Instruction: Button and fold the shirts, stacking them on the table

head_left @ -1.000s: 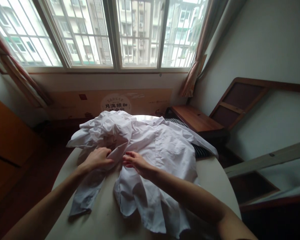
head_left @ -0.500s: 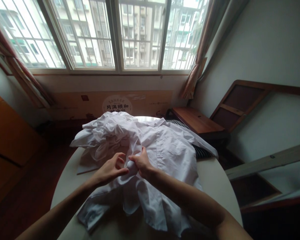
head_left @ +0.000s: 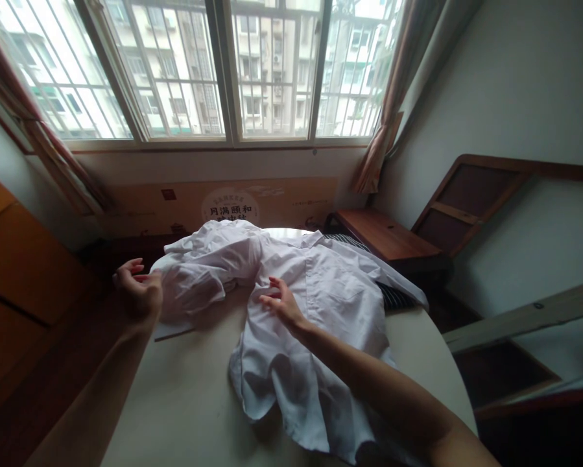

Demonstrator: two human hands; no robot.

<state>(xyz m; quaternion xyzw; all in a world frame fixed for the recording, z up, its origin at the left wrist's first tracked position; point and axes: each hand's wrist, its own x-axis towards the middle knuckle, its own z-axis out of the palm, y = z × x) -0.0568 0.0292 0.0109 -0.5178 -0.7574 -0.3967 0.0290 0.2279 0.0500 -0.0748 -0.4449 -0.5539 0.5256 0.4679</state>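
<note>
A white shirt (head_left: pixel 330 305) lies front-up on a round beige table (head_left: pixel 189 395), its pocket showing. My left hand (head_left: pixel 138 288) is at the table's left edge, fingers curled on the shirt's bunched left side (head_left: pixel 198 272), which is stretched out towards it. My right hand (head_left: pixel 281 303) rests on the shirt's middle, beside the front opening, with its fingers apart and nothing in them. The shirt's lower hem hangs towards me over the near part of the table.
A striped dark cloth (head_left: pixel 393 295) peeks out under the shirt's right side. A wooden bench (head_left: pixel 383 237) and a leaning wooden frame (head_left: pixel 466 194) stand at the right. A printed cardboard panel (head_left: pixel 233 204) lines the wall under the window. A wooden cabinet (head_left: pixel 23 266) is at the left.
My hands were close together on the bunched cloth. My left hand has swung out to the left, spreading the shirt's left half, and my right hand has let go and opened.
</note>
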